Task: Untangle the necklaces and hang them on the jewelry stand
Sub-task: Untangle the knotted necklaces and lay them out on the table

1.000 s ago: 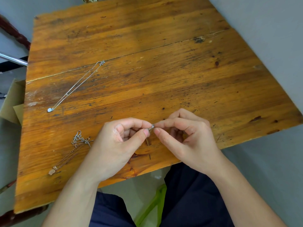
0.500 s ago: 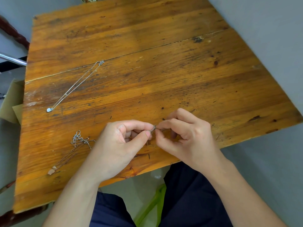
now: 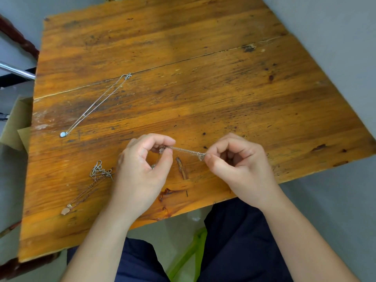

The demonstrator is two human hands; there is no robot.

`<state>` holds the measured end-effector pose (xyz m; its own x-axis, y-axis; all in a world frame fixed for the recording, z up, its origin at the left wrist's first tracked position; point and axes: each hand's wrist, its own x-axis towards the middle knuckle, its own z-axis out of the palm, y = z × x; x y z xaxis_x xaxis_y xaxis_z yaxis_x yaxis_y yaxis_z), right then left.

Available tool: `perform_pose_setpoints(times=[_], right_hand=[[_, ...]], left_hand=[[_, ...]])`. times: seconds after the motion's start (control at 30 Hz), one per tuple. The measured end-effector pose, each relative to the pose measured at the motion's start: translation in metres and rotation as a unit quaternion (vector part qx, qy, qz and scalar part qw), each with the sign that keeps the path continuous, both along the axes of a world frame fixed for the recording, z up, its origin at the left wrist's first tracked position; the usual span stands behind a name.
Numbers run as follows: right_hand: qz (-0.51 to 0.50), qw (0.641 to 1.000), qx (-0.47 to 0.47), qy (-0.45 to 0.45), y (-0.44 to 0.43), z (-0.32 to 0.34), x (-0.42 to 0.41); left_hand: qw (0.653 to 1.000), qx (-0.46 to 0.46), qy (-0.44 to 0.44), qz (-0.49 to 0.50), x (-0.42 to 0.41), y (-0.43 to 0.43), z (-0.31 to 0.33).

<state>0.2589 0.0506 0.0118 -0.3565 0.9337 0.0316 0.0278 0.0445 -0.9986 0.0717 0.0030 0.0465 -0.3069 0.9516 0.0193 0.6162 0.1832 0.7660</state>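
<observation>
A thin silver chain [image 3: 184, 151] is stretched taut between my two hands just above the wooden table [image 3: 203, 88]. My left hand [image 3: 142, 169] pinches one end between thumb and forefinger; my right hand [image 3: 234, 161] pinches the other end, where a small knot or clasp shows. A silver necklace [image 3: 97, 104] with a round pendant lies straight on the table's left part. A rose-coloured necklace [image 3: 87, 190], tangled at its top with a silver bunch, lies near the front left edge. No jewelry stand is in view.
A cardboard box [image 3: 14, 123] and a metal bar [image 3: 16, 70] sit beyond the table's left edge. My dark-trousered legs are under the front edge, with something green [image 3: 187, 255] on the floor between them.
My hands have moved apart. The chain, earlier bunched between the touching fingertips, now spans a short taut line between them.
</observation>
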Motion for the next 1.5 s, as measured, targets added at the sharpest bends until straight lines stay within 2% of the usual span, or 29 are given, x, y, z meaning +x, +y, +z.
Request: perform_pose_setpoints(times=[0.2,0.3,0.4,0.47,0.83,1.07,1.23,1.33,1.37,1.43,1.5], right_hand=[[0.012,0.999,-0.030,0.000,-0.001,-0.002,0.003],[0.014,0.999,-0.028,-0.016,-0.001,-0.004,0.002],[0.013,0.999,-0.029,-0.022,-0.001,-0.005,0.002],[0.015,0.999,-0.029,-0.023,-0.001,-0.005,0.002],[0.055,0.998,-0.012,-0.029,0.004,-0.007,0.005],[0.055,0.989,0.087,-0.104,0.015,0.006,0.004],[0.112,0.954,0.202,-0.192,0.031,0.016,0.003],[0.147,0.938,0.232,-0.214,0.045,0.029,0.003],[0.155,0.944,0.218,-0.193,0.050,0.033,0.004],[0.164,0.972,0.133,-0.108,0.061,0.042,0.005],[0.151,0.988,0.025,-0.023,0.071,0.050,0.005]], left_hand=[[0.995,0.034,0.045,0.080,-0.008,0.000,-0.019],[0.995,0.033,-0.003,0.096,-0.008,-0.003,-0.020],[0.993,0.008,-0.105,0.043,0.002,-0.007,-0.014],[0.991,-0.010,-0.135,0.005,0.010,-0.011,-0.011],[0.985,-0.028,-0.130,-0.111,0.013,0.002,-0.009],[0.988,-0.025,-0.102,-0.111,0.007,0.009,-0.002],[0.987,-0.039,-0.074,-0.134,-0.003,0.017,0.004],[0.988,-0.048,-0.009,-0.145,-0.010,0.027,0.013],[0.987,-0.046,0.014,-0.151,-0.013,0.030,0.017],[0.987,-0.039,0.027,-0.154,-0.023,0.036,0.022],[0.987,-0.034,-0.041,-0.149,-0.034,0.039,0.027]])
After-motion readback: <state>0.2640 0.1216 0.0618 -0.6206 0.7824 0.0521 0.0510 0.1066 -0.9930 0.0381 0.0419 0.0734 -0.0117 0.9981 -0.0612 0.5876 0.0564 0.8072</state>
